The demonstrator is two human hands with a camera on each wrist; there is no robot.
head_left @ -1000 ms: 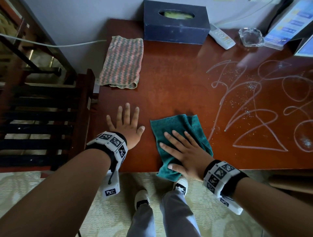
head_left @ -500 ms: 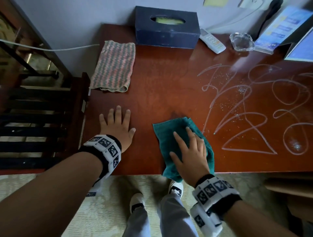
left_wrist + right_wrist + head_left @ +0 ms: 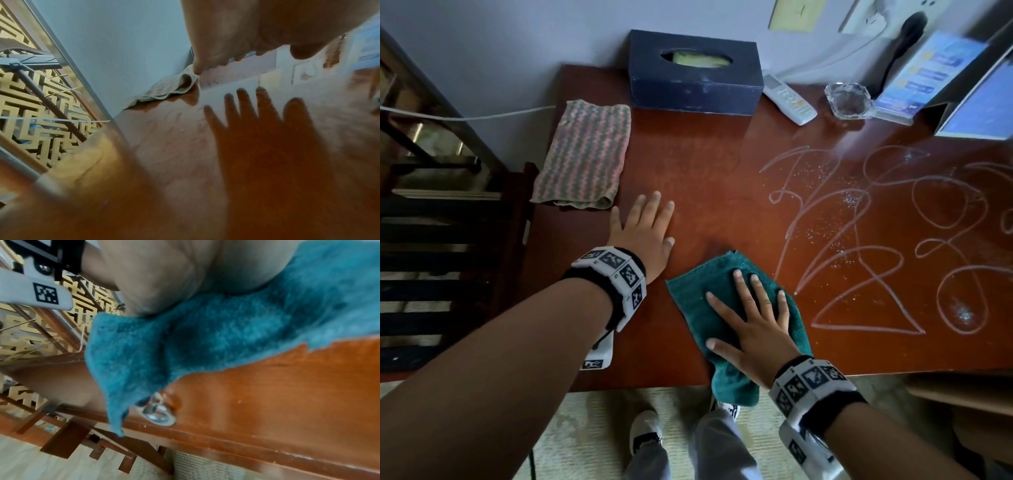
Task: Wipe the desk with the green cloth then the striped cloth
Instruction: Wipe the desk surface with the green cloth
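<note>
The green cloth (image 3: pixel 697 301) lies at the front edge of the red-brown desk (image 3: pixel 705 178), one corner hanging over the edge. My right hand (image 3: pixel 750 322) presses flat on it with the fingers spread. In the right wrist view the green cloth (image 3: pixel 205 340) drapes over the desk front under my palm. My left hand (image 3: pixel 647 233) rests flat on bare wood just left of the cloth, fingers straight. The striped cloth (image 3: pixel 585 154) lies folded at the desk's far left, near my left fingertips. White scribbles and specks (image 3: pixel 859 240) cover the right half of the desk.
A dark blue tissue box (image 3: pixel 695 85) stands at the back, with a white remote (image 3: pixel 787 99), a glass ashtray (image 3: pixel 847 101) and a blue leaflet stand (image 3: pixel 924 78) to its right. A dark slatted chair (image 3: pixel 448 267) stands left of the desk. A drawer knob (image 3: pixel 158 415) is below the cloth.
My right hand has turned on the green cloth, its fingers swinging from leftward to forward, and shifted slightly right. My left hand has slid forward toward the striped cloth.
</note>
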